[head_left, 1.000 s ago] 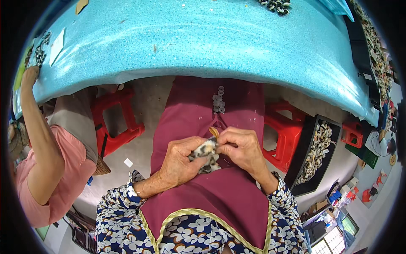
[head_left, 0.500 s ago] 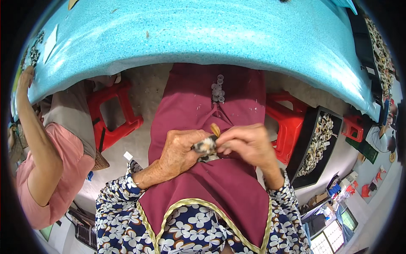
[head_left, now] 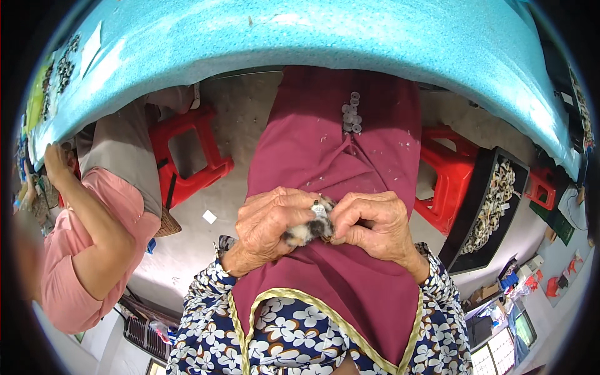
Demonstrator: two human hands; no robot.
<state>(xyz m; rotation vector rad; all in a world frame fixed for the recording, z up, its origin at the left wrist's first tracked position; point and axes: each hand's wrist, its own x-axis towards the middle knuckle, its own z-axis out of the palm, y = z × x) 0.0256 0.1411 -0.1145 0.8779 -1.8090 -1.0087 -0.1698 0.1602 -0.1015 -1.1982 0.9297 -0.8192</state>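
Note:
Over my lap, my left hand (head_left: 272, 222) is closed around a small furry piece (head_left: 306, 232) with patches of black, white and tan. A small pale part with a dark tip (head_left: 319, 209) stands up from the fur beside my left fingers. My right hand (head_left: 375, 226) pinches the right edge of the same piece between thumb and bent fingers. My hands partly cover the piece, so its full shape is hidden. Farther up the maroon apron (head_left: 300, 144) lies a cluster of small translucent round discs (head_left: 352, 115).
A table with a shiny turquoise cover (head_left: 312, 37) curves across the far side. Red stools (head_left: 190, 156) stand left and right. A black bin (head_left: 487, 209) of furry pieces is at my right. At the left sits a person in a pink top (head_left: 94, 250).
The brownish strip that stuck up between my hands no longer shows. My right hand has closed in on the piece's edge. The whole view has shifted.

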